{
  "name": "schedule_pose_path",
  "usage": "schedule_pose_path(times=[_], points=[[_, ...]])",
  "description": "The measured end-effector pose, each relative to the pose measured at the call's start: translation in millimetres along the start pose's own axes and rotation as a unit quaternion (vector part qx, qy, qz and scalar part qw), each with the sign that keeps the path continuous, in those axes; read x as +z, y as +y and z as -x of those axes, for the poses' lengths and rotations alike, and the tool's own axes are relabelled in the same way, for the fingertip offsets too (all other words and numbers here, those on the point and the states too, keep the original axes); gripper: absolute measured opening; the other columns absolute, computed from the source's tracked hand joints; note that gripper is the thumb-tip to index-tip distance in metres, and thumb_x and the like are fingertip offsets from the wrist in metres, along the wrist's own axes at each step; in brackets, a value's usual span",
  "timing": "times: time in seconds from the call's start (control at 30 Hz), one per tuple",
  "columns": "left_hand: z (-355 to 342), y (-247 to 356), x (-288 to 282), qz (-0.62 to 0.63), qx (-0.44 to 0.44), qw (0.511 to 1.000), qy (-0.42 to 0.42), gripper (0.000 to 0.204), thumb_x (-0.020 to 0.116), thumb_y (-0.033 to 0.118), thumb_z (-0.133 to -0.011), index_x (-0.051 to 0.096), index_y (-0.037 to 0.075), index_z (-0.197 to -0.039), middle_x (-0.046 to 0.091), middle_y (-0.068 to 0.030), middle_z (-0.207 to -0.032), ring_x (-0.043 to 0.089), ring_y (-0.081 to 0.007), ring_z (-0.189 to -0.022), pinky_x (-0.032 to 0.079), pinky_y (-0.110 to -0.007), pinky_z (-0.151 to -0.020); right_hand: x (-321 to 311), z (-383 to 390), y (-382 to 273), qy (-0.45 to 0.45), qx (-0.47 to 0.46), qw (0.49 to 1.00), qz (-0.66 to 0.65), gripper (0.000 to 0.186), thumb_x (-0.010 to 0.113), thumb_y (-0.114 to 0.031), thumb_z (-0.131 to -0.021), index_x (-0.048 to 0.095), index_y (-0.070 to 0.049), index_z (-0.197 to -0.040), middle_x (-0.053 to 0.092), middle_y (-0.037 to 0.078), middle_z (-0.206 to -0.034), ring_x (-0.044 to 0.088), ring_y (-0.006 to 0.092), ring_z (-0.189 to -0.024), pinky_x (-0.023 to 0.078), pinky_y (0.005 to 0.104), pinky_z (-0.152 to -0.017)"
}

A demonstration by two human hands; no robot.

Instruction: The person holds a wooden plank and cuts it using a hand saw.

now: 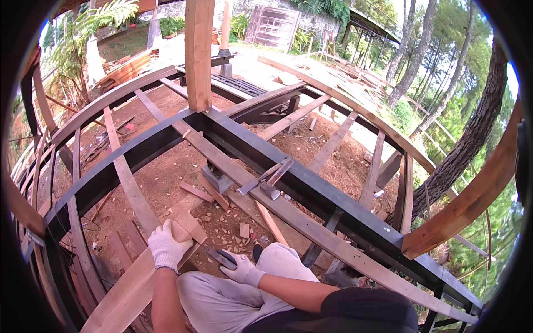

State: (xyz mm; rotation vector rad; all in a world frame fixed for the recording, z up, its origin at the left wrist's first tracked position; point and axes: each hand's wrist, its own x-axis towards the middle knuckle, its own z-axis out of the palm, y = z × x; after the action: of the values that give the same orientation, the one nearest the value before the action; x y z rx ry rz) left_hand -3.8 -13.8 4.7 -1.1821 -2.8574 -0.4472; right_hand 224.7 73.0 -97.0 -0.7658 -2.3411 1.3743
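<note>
A wide pale plank [129,286] slants from the lower left up to a blocky end piece [189,226] in front of me. My left hand [168,244], in a white glove, grips the plank near that end, fingers curled over its edge. Also gloved, my right hand [243,268] is closed around the dark handle of a flat-bladed hand tool [212,254]. Its grey blade points at the plank's end; whether they touch is hard to tell. Ahead, a hammer [271,190] and a thin metal tool [252,181] lie across a wooden joist and black beam.
Black steel beams [327,186] and wooden joists [222,161] form an open frame over bare soil. A wooden post [200,55] rises ahead. Wood offcuts [244,230] and chips litter the ground. A curved-looking timber [466,205] and tree trunk [472,139] stand at right.
</note>
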Motion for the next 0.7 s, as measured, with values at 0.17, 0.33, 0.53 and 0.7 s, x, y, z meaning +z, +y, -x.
schedule_pose_path(times=[0.17,0.33,0.53,0.7], points=[[-0.2,16.8,-4.0,-0.037,-0.019,0.999,-0.011,0.094,0.088,0.047,-0.056,0.058,0.009,-0.136,0.065,-0.0151,-0.116,0.061,-0.0333,-0.111,0.048,-0.044,-0.1,-88.2,110.9,-27.5,-0.019,0.001,1.0,0.014,0.063,0.068,-0.032,-0.09,0.051,-0.014,-0.148,0.071,0.02,-0.114,0.068,0.0379,-0.109,0.053,0.0432,-0.096],[0.6,16.9,3.1,-0.035,0.001,0.999,0.025,0.089,0.087,0.048,-0.058,0.059,0.011,-0.134,0.066,-0.0133,-0.111,0.063,-0.0324,-0.105,0.048,-0.044,-0.095,-15.7,17.2,16.7,0.013,-0.031,0.999,0.003,0.063,0.069,-0.03,-0.088,0.052,-0.012,-0.146,0.071,0.022,-0.113,0.068,0.0397,-0.104,0.053,0.0455,-0.093],[5.2,1.9,4.1,0.005,-0.002,1.0,0.01,0.093,0.088,0.048,-0.055,0.059,0.01,-0.135,0.065,-0.0142,-0.116,0.062,-0.0334,-0.109,0.047,-0.044,-0.101,5.5,-2.8,6.1,-0.006,0.011,1.0,-0.005,0.065,0.069,-0.033,-0.088,0.051,-0.009,-0.146,0.07,0.024,-0.118,0.067,0.0413,-0.108,0.053,0.046,-0.095],[8.6,5.6,2.3,-0.022,0.006,0.999,0.033,0.089,0.089,0.05,-0.055,0.061,0.011,-0.131,0.066,-0.013,-0.109,0.062,-0.0322,-0.105,0.048,-0.044,-0.095,-90.3,134.5,-29.2,-0.029,-0.027,0.999,0.033,0.067,0.066,-0.032,-0.092,0.045,-0.012,-0.152,0.071,0.019,-0.119,0.069,0.0338,-0.112,0.052,0.0421,-0.099]])
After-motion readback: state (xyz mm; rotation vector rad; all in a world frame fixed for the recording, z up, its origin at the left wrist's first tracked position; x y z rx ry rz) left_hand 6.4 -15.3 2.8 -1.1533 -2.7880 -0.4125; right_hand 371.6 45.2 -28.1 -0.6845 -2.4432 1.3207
